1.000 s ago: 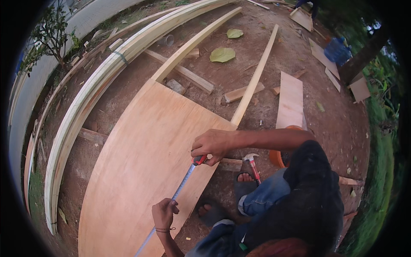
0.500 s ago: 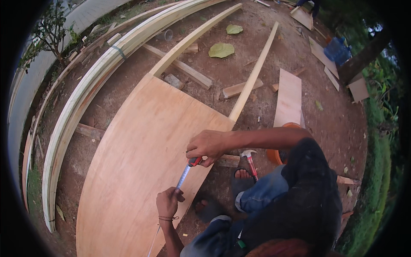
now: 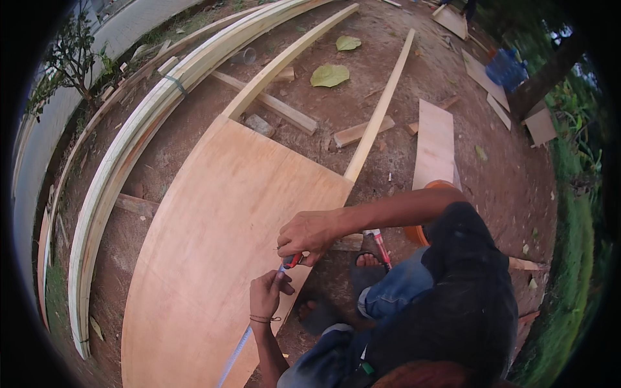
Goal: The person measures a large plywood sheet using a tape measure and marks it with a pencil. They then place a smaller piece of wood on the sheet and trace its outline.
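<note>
My right hand [image 3: 303, 236] grips a red and black tape measure [image 3: 292, 260] over the plywood sheet [image 3: 181, 246]. A small thin dark item between its fingers is too small to make out. Just below it, my left hand [image 3: 268, 291] pinches the blade [image 3: 234, 355], which runs down across the sheet toward the lower edge of the view. The sheet lies over two long pale battens [image 3: 381, 103], which stick out beyond its far end. A hammer with a red handle [image 3: 381, 247] lies beside my right foot, partly hidden by my forearm.
Bundled battens [image 3: 116, 181] lie along the left beside a path [image 3: 35, 161]. An orange bucket [image 3: 414, 235] and plywood strip [image 3: 433, 142] are at my right. Farther off are a blue water jug [image 3: 506, 68], a tree trunk [image 3: 537, 81] and a person's legs [image 3: 470, 10].
My left hand has moved up and right along the blade until it is close to the tape case. My right hand with the case has shifted slightly down and left.
</note>
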Action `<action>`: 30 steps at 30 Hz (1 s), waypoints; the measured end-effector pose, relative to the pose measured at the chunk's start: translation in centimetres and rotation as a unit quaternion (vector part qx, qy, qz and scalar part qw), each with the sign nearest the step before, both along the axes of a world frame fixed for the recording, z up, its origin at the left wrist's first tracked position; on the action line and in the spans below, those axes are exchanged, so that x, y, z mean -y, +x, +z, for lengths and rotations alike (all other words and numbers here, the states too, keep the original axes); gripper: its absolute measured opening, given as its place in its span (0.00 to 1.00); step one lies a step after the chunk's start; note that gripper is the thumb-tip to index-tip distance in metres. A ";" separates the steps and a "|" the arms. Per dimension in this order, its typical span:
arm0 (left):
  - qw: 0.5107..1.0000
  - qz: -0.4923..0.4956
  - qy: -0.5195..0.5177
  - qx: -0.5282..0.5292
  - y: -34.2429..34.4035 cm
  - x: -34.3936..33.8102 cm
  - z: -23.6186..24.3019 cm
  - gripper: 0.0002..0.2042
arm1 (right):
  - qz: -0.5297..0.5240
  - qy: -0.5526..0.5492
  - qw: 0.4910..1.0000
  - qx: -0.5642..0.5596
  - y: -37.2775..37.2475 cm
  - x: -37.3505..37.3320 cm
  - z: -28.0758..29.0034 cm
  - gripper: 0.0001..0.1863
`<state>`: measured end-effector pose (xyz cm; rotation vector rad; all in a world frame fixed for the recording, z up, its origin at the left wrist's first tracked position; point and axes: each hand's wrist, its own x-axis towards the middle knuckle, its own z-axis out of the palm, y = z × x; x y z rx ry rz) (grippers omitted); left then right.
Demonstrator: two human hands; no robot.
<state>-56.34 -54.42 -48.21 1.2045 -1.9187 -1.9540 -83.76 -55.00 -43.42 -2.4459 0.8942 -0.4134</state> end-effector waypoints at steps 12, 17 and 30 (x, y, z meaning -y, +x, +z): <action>0.994 0.003 -0.084 0.069 2.1 -0.7 0.3 0.14 | -0.013 0.006 0.999 -0.039 -0.1 0.0 0.2 0.14; 0.983 -0.004 -0.152 0.108 2.3 -1.7 1.0 0.12 | -0.033 -0.002 0.999 -0.028 -2.4 0.1 0.4 0.16; 0.997 0.013 -0.062 0.046 2.2 -1.4 1.3 0.14 | -0.017 -0.006 1.000 -0.014 -2.1 0.2 1.0 0.14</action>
